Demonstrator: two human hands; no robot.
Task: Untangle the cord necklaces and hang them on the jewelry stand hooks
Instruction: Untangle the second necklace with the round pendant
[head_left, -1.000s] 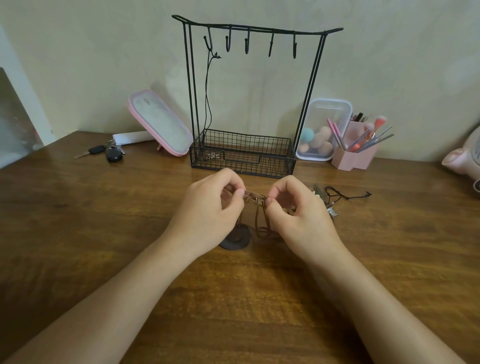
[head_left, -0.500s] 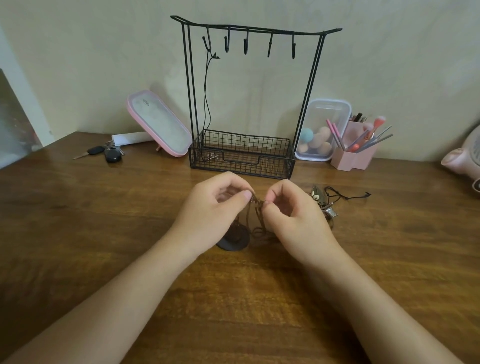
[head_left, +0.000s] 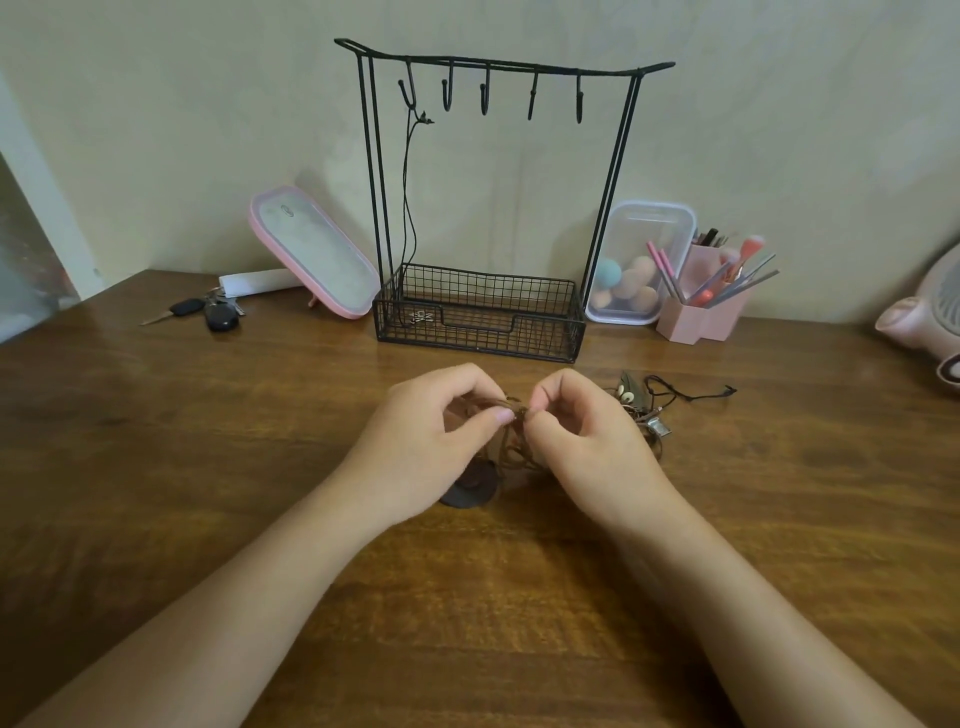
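A black wire jewelry stand (head_left: 488, 65) with several hooks rises from a mesh basket at the back of the wooden table. One black cord necklace (head_left: 408, 182) hangs from the leftmost hook, its pendant down in the basket. In front of the stand, my left hand (head_left: 431, 447) and my right hand (head_left: 576, 441) both pinch a brown cord necklace (head_left: 511, 452) close together just above the table. Its dark round pendant (head_left: 470, 491) lies on the wood below. A tangle of more cord necklaces (head_left: 654, 405) lies just right of my right hand.
A pink-framed mirror (head_left: 317, 254) leans left of the stand, with car keys (head_left: 208, 312) further left. A clear box of sponges (head_left: 636, 265) and a pink brush holder (head_left: 701, 312) stand to the right. A pink object (head_left: 924, 317) sits at the far right edge.
My fingertips have drawn closer together on the brown cord, working it between them. The hands stay in the same spot above the table.
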